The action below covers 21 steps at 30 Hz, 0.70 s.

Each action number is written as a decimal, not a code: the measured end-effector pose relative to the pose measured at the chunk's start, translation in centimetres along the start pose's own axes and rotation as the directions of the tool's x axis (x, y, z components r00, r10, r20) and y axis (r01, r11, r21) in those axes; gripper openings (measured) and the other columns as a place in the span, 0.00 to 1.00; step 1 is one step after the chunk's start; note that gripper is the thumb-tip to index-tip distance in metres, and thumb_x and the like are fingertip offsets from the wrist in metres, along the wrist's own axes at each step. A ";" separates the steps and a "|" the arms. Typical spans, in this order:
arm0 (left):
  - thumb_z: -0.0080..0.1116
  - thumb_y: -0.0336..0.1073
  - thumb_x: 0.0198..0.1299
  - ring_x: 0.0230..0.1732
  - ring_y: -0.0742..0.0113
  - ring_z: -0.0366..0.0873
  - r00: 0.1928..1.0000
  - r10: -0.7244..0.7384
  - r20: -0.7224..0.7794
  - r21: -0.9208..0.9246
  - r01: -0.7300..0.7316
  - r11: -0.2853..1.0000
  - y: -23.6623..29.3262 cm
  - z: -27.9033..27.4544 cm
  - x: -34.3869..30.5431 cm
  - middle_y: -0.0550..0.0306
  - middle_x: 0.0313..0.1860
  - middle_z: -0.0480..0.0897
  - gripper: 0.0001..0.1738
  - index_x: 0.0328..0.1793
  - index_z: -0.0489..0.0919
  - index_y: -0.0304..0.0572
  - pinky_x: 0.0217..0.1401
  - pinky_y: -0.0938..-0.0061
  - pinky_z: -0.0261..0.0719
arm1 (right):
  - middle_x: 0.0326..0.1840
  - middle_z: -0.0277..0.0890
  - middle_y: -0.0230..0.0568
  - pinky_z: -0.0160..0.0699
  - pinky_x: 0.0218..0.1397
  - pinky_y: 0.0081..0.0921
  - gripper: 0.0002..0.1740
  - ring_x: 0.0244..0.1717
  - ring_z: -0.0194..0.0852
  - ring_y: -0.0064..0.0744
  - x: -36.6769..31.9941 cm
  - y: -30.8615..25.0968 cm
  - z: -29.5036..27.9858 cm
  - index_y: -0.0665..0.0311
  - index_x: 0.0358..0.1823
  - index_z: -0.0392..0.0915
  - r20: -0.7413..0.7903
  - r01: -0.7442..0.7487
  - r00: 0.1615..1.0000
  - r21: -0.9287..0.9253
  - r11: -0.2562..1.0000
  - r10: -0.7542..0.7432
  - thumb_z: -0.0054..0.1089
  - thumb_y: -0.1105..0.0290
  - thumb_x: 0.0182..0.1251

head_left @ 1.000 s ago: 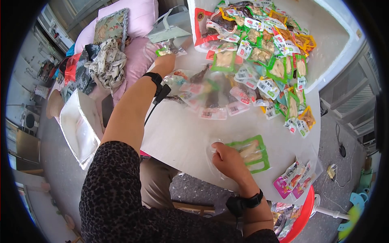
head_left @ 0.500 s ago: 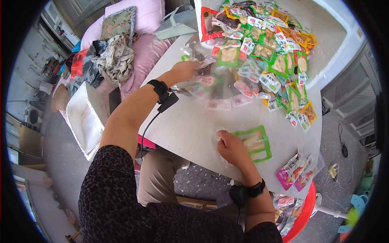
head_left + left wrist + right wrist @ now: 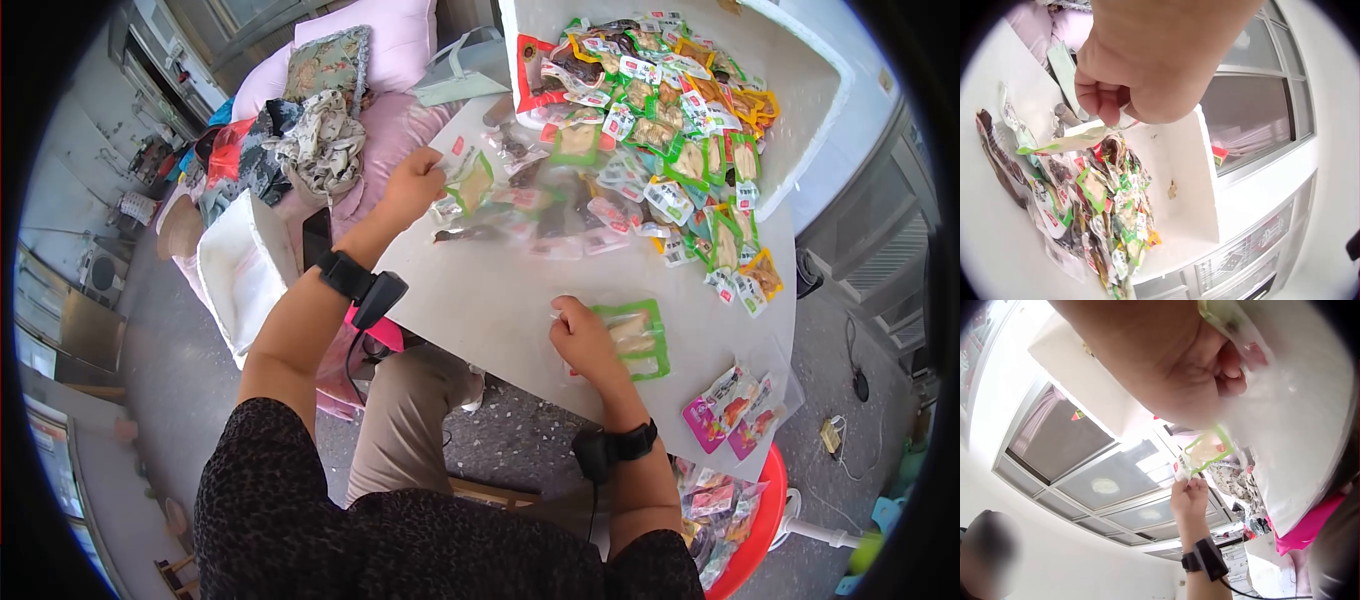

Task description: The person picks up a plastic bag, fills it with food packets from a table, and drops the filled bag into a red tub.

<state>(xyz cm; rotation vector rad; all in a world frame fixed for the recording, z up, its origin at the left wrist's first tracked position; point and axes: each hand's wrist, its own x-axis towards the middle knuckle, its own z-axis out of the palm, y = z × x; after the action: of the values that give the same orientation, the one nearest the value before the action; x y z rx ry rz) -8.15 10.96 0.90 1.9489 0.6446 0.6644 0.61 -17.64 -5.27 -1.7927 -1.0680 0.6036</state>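
My left hand (image 3: 412, 190) pinches a snack packet (image 3: 470, 185) with a green edge by its end, at the left side of the packet heap. In the left wrist view the packet (image 3: 1066, 142) hangs from bent fingers above the heap. Near the table's front edge, my right hand (image 3: 585, 342) has curled fingers gripping a clear plastic bag (image 3: 1254, 356). Just right of that hand lies a green-framed packet (image 3: 648, 340) with pale pieces inside. The fingertips of the right hand are partly hidden in the head view.
A white foam box (image 3: 815, 120) lies on its side at the back, packets (image 3: 655, 130) spilling from it. Two purple-and-white packets (image 3: 722, 408) lie front right, above a red basin (image 3: 768, 520) of packets. Left are an open white box (image 3: 245, 265) and a pink-covered seat (image 3: 400, 130).
My left hand has gone from the table's far left edge to the heap's left side, and now holds up the green-edged packet. My right hand stays beside the green-framed packet.
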 end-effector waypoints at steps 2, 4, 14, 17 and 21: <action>0.45 0.26 0.49 0.21 0.74 0.69 0.987 -0.160 0.013 -0.338 0.155 0.928 2.0 -0.5 -3.0 0.58 0.27 0.72 0.08 0.37 0.69 0.36 0.24 0.80 0.69 | 0.21 0.70 0.48 0.64 0.10 0.28 0.14 0.10 0.67 0.36 -0.2 -0.4 -0.1 0.69 0.39 0.67 -0.007 -0.029 1.000 0.031 0.999 0.029 0.42 0.74 0.49; 0.43 0.25 0.51 0.21 0.73 0.67 0.969 -0.216 0.119 -0.526 0.246 0.814 2.0 -1.0 -5.4 0.59 0.27 0.71 0.06 0.35 0.67 0.40 0.25 0.80 0.70 | 0.21 0.70 0.48 0.64 0.10 0.29 0.14 0.10 0.66 0.36 -0.2 -0.2 0.0 0.69 0.39 0.66 -0.013 -0.043 0.999 0.039 0.998 0.043 0.42 0.74 0.49; 0.44 0.28 0.51 0.27 0.69 0.71 0.710 -0.624 0.325 -0.446 0.697 0.561 -2.5 0.6 -16.6 0.56 0.32 0.73 0.09 0.41 0.66 0.43 0.31 0.75 0.71 | 0.24 0.71 0.50 0.67 0.15 0.32 0.14 0.15 0.69 0.41 -0.3 0.5 0.4 0.69 0.39 0.66 -0.050 0.105 0.992 -0.136 0.985 -0.113 0.43 0.74 0.48; 0.46 0.33 0.53 0.29 0.69 0.71 0.658 -0.647 0.386 -0.454 0.746 0.488 -2.6 0.9 -17.2 0.58 0.35 0.74 0.10 0.42 0.67 0.46 0.33 0.73 0.72 | 0.26 0.71 0.53 0.69 0.26 0.36 0.14 0.24 0.71 0.47 -0.2 0.8 0.6 0.69 0.38 0.66 -0.042 0.115 0.991 -0.196 0.974 -0.125 0.43 0.73 0.48; 0.49 0.40 0.53 0.33 0.69 0.72 0.564 -0.627 0.537 -0.457 0.820 0.346 -3.0 1.4 -16.8 0.59 0.36 0.74 0.13 0.44 0.68 0.50 0.34 0.71 0.72 | 0.29 0.70 0.56 0.66 0.36 0.39 0.14 0.33 0.69 0.52 -0.1 1.0 0.8 0.68 0.38 0.66 -0.023 0.105 0.993 -0.215 0.971 -0.112 0.43 0.72 0.48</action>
<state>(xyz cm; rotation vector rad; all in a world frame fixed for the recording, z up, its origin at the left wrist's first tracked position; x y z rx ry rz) -19.68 0.04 -5.42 0.8392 0.8684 -0.0106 0.38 -17.56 -6.48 -1.9062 -1.2366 0.4019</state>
